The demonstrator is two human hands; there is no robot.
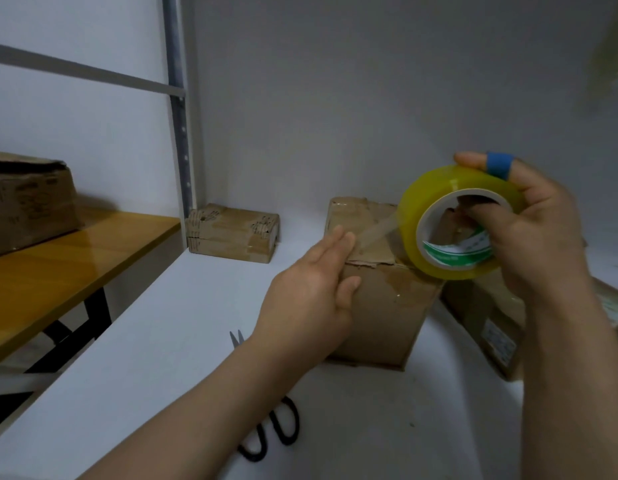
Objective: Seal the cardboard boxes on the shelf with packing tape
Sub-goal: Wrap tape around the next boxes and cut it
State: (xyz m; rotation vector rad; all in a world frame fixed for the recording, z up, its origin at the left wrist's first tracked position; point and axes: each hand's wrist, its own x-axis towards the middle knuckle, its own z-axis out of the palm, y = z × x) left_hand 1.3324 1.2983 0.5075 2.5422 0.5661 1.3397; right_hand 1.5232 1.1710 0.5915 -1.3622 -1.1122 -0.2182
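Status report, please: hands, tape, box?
Left hand flat, pressing tape strip onto cardboard box. Right hand grips tape roll. Scissors on shelf, not blocking.

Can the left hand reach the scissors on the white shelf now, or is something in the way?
Probably yes: the scissors lie uncovered just under the left forearm. But the left hand presses the tape onto the box, so it must let go first.

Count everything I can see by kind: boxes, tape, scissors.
Boxes: 4 (table box, back box, middle box, right box)
Tape roll: 1
Scissors: 1
Total: 6
The far right edge is too blurred to count.
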